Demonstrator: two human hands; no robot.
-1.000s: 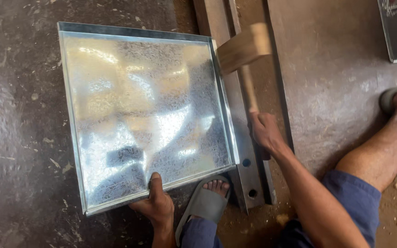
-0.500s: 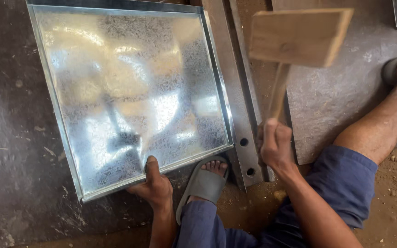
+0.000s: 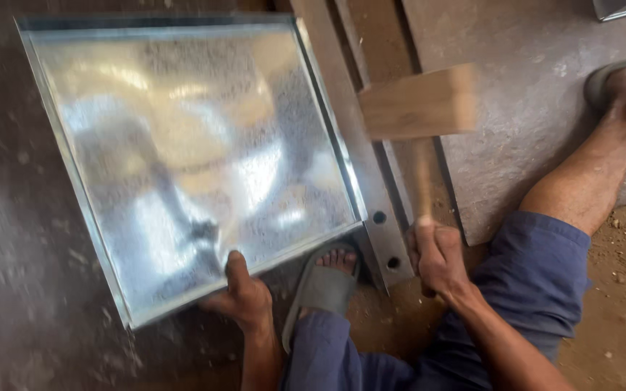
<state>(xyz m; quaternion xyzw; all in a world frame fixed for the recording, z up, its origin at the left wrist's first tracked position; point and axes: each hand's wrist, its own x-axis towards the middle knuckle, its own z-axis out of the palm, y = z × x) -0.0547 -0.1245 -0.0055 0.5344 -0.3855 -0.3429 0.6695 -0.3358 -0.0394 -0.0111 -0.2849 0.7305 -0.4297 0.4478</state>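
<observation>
L hand (image 3: pixel 244 295) pinches near edge of shiny galvanised sheet-metal tray (image 3: pixel 190 156), flat on floor. R hand (image 3: pixel 437 255) fisted round wooden mallet (image 3: pixel 418 103); head lower vs 0.5 s ago, blurred, over grey steel bar (image 3: pixel 371 195) beside tray's right rim. Downstroke, I judge.

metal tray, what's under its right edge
The metal tray has its right edge lying on a long steel bar with two holes near its close end. Beneath the rest, only dark floor shows around it; whatever lies directly under the sheet is hidden.
</observation>
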